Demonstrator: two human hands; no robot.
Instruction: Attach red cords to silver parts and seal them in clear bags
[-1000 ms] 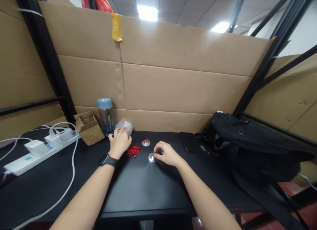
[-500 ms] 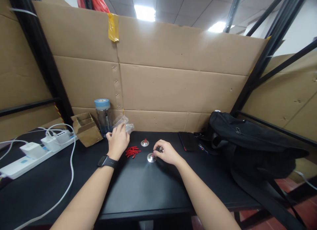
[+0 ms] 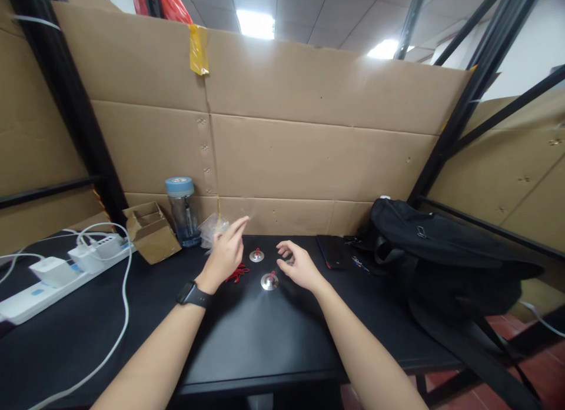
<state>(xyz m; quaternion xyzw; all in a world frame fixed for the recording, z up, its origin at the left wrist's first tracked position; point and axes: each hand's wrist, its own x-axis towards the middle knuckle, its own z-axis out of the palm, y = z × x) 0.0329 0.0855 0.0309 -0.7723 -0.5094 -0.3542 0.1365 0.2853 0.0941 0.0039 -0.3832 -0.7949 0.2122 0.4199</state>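
My left hand [image 3: 226,252] is lifted a little above the black table [image 3: 247,339], fingers stretched toward the back, holding nothing I can see. A crumpled clear plastic bag [image 3: 210,228] lies just behind it. A small heap of red pieces [image 3: 239,273] sits by the heel of that hand. Two round metal discs with red tips stand between my hands, one farther [image 3: 256,256] and one nearer [image 3: 269,280]. My right hand [image 3: 299,264] hovers just right of the nearer disc, fingers loosely apart, off the disc. A black watch [image 3: 192,294] is on my left wrist.
A blue-capped bottle [image 3: 180,211] and a small open cardboard box [image 3: 150,232] stand at the back left. A white power strip [image 3: 53,277] with chargers and cables lies far left. A dark flat phone [image 3: 335,252] and a black backpack [image 3: 441,251] are to the right. Cardboard walls [image 3: 309,151] enclose the back.
My left hand let go of the plastic bag, which now lies on the table, and rose with fingers stretched out. My right hand lifted off the nearer disc and opened.
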